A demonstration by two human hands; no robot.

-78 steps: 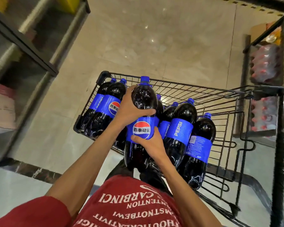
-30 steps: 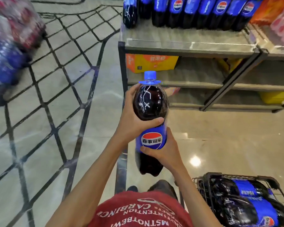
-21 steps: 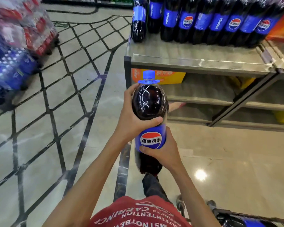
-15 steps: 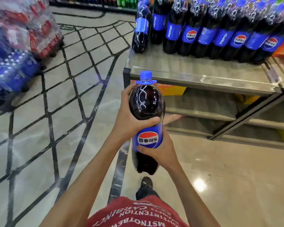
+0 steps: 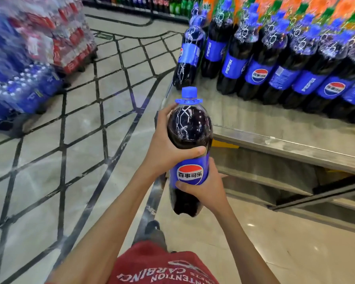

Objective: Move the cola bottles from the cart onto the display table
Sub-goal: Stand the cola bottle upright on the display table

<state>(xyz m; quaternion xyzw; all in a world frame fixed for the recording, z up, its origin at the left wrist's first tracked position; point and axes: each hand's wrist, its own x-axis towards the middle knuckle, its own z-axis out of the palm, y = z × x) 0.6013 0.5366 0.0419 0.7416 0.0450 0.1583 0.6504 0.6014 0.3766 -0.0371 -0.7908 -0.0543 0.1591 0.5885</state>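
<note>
I hold one large cola bottle (image 5: 190, 128) upright in front of me, dark with a blue cap and blue label. My left hand (image 5: 164, 148) grips its upper body, thumb across the front. Lower down, my right hand (image 5: 205, 189) holds it around the label. The bottle hangs in the air just before the near left corner of the grey display table (image 5: 275, 128). Several cola bottles (image 5: 258, 64) stand in rows on the table's far part. The cart is out of view.
Shrink-wrapped drink packs (image 5: 29, 58) are stacked on the floor at the left. Lower shelves (image 5: 275, 181) run under the table top. The tiled floor (image 5: 80, 140) with dark lines lies between the stacks and the table. Orange and green bottles stand behind the colas.
I lifted the bottle out of the cart, turned away from it and walked up to the display table. The table and its bottles are much closer now; both hands keep the same hold.
</note>
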